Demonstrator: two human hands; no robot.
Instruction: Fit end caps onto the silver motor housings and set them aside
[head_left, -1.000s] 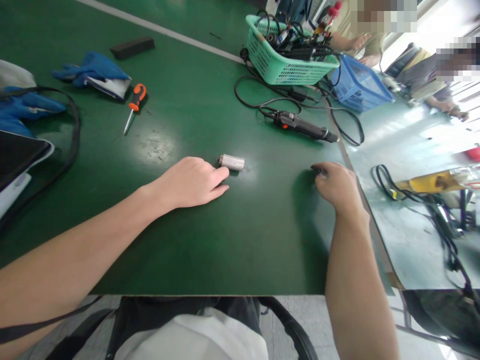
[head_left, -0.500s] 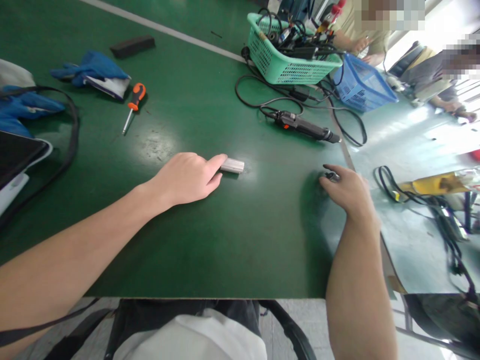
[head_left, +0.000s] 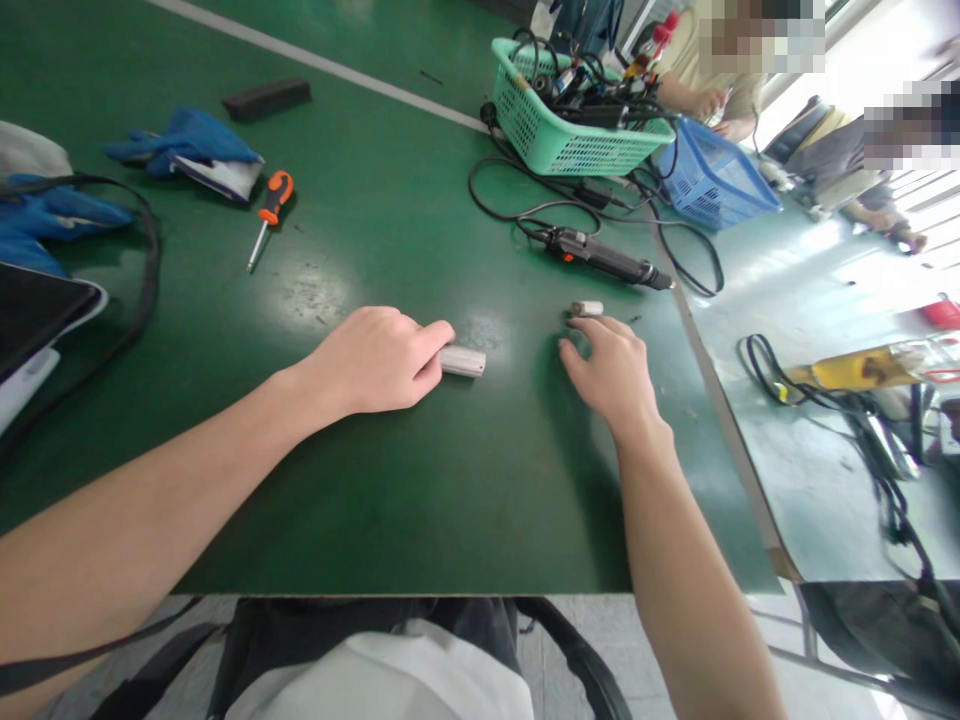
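My left hand (head_left: 394, 360) is closed around one end of a silver metal cylinder (head_left: 463, 361). The cylinder's other end sticks out to the right of the thumb, close to the green tabletop. Over on the right, my right hand (head_left: 609, 365) has its thumb and fingers apart with nothing between them. Just beyond its fingertips lies a shorter silver cylinder (head_left: 587, 309); whether a finger touches it I cannot tell. A tiny dark bit (head_left: 636, 318) rests to the right of that short cylinder.
Behind my right hand lies a black electric screwdriver (head_left: 604, 258) with its cord. Farther back stand a green basket (head_left: 577, 150) of cables and a blue basket (head_left: 716, 180). To the left are an orange-handled screwdriver (head_left: 271, 212), blue gloves (head_left: 191, 150) and a dark block (head_left: 267, 98). People sit at the far right.
My left hand has closed on the silver cylinder and drawn it slightly nearer. My right hand, earlier pinching a small part farther right, has moved left and opened beside the short cylinder now showing there.
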